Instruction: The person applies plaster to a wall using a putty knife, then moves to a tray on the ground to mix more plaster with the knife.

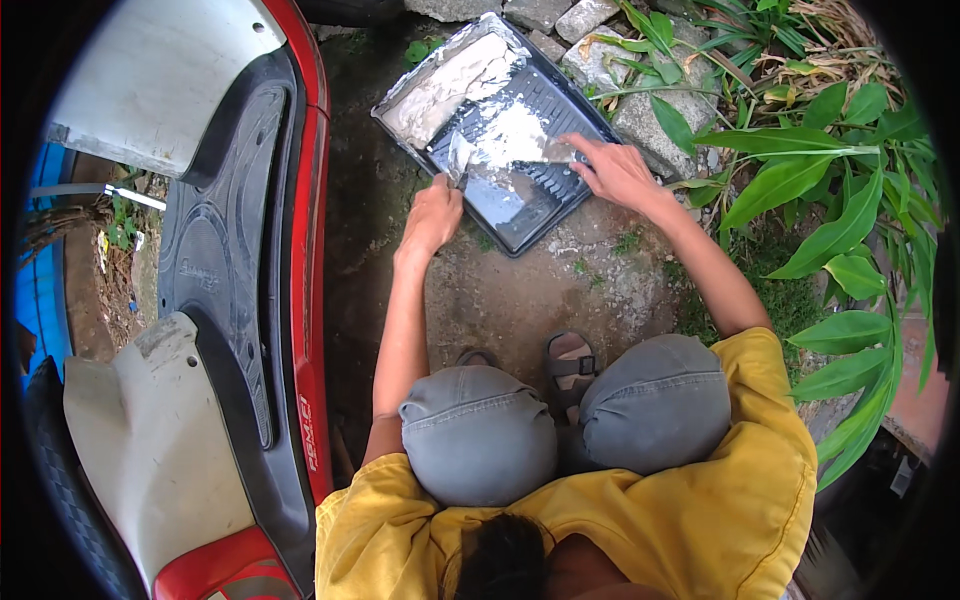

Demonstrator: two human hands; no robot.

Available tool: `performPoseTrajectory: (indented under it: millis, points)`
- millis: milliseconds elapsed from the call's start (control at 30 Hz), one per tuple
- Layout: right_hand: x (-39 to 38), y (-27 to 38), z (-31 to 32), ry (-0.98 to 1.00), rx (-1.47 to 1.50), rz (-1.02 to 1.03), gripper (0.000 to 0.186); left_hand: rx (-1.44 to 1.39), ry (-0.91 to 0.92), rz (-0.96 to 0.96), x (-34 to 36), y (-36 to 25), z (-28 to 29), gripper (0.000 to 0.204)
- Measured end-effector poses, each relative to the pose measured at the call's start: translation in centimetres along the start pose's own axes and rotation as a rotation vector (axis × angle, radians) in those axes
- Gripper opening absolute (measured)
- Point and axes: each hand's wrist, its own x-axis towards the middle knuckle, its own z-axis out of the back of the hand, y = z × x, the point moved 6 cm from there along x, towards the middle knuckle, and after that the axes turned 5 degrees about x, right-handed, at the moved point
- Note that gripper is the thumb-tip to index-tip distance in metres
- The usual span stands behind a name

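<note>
A black ridged plastic tray [510, 228] lies on the ground in front of me, turned at an angle. Thick off-white paste [450, 85] fills its far left part, and a thinner white smear covers the middle. My left hand [432, 215] is closed round the handle of a small putty knife [458, 158], its paste-coated blade pointing into the tray. Over the tray's right side, my right hand [615, 172] grips a flat wide scraper [548, 154] between thumb and fingers. The scraper's dark lower edge lies across the white smear; its exact shape is partly hidden.
A red motorbike [312, 250] with a black footboard [225, 240] stands close on my left. Rough stones [655, 120] border the tray's far right side. Long-leaved green plants [800, 170] crowd the right. My bent knees [480, 435] and a sandal [572, 365] are nearest me.
</note>
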Motion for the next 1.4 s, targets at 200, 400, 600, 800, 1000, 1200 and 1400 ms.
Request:
performPoseTrajectory:
  millis: [200, 400, 600, 800, 1000, 1200, 1400]
  points:
    - [-2.1, 0.5, -3.1, 0.052, -0.120, 0.117, 0.029, -0.099, 0.058, 0.098, -1.3, 0.2, 0.1, 0.032]
    - [-2.4, 1.3, -3.9, -0.172, -0.041, 0.186, 0.020, -0.064, -0.018, 0.054, -1.4, 1.7, 0.3, 0.031]
    - [-3.4, 0.2, -1.2, -0.344, 0.110, -0.035, 0.025, -0.148, 0.138, 0.104, -3.2, 0.6, -0.1, 0.026]
    - [-3.5, -1.9, 1.1, -0.388, 0.181, -0.201, 0.031, -0.613, 0.462, 0.200, -4.5, 0.4, -3.2, 0.019]
    - [-3.8, -2.7, 0.4, -0.390, 0.229, -0.286, 0.030, -0.526, 0.534, 0.170, -3.9, 1.9, -5.2, 0.016]
    - [-3.6, -2.7, -0.2, -0.402, 0.244, -0.271, 0.030, -0.426, 0.441, 0.186, -3.6, 2.1, -6.3, 0.019]
    - [-3.5, -3.0, -0.6, -0.429, 0.246, -0.234, 0.031, -0.383, 0.378, 0.127, -2.7, 2.2, -7.8, 0.020]
